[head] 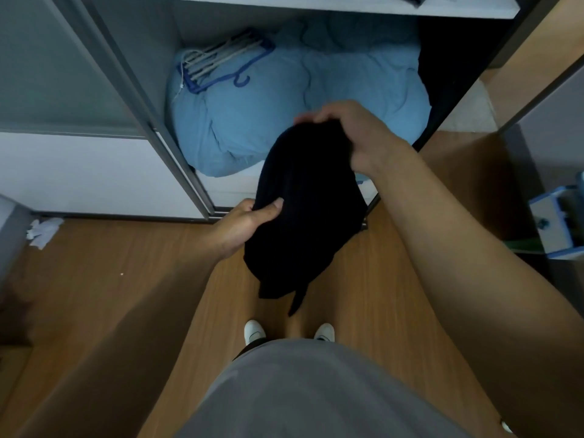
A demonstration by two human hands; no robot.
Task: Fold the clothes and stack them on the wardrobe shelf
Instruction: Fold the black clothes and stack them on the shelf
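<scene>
A black garment [300, 210] hangs bunched in front of me, above the wooden floor and the wardrobe's open front. My left hand [246, 224] grips its left edge, thumb on top of the cloth. My right hand [354, 134] holds the garment's upper end, fingers curled over the fabric. A loose end of the garment dangles down toward my feet. The white wardrobe shelf [316, 6] runs across the top of the view, with a dark item just visible on it at the right.
A blue duvet [284, 102] fills the wardrobe bottom, with a bundle of hangers [221, 61] lying on it. A sliding door [72, 90] stands at the left. White crumpled paper [42, 232] lies on the floor; a blue-and-white box [556, 222] sits at right.
</scene>
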